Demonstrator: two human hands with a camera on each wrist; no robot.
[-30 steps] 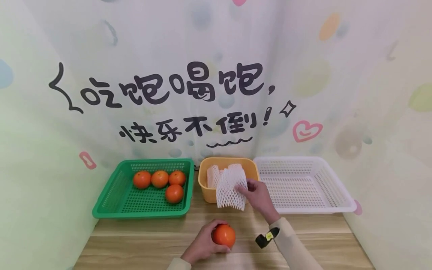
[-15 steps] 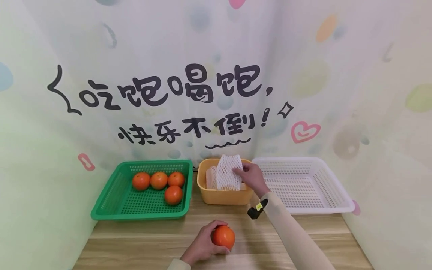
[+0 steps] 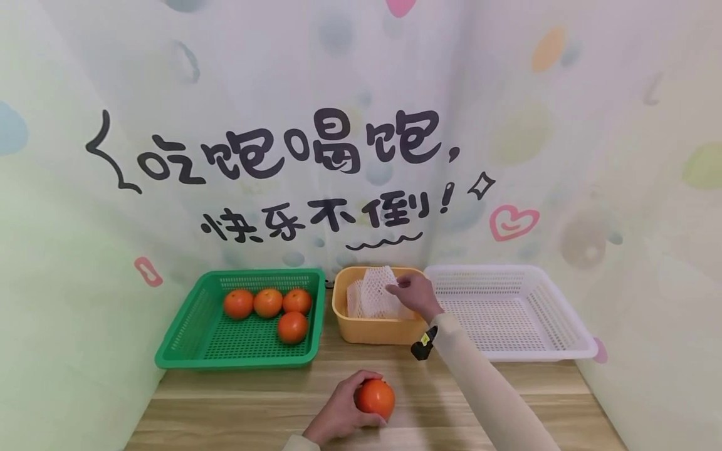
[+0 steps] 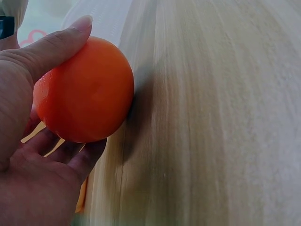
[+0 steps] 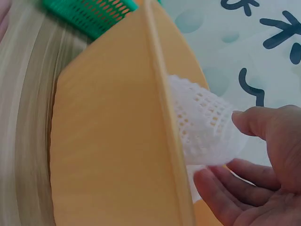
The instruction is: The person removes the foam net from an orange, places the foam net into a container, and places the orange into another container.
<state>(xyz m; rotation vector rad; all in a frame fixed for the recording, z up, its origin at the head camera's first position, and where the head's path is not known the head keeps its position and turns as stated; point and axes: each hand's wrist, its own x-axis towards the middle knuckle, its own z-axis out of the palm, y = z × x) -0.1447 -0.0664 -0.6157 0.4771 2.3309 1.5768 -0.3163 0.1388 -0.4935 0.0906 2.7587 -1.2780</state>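
My left hand grips an orange-red round fruit low over the wooden table, its thumb on one side and fingers on the other. Whether the fruit touches the wood I cannot tell. Over the yellow bin, my right hand has its thumb and fingers spread apart around the end of a white foam net sleeve. The thumb tip lies at the sleeve's edge. Another foam net sleeve leans beside it inside the bin, whose front wall hides their lower parts.
To the left stands a green basket with several orange-red fruits in it. On the right is a white basket. A printed curtain hangs behind all three containers.
My right hand has carried the foam net sleeve from in front of the yellow bin back and down into it, and its fingers have spread. The left hand and its fruit have stayed put.
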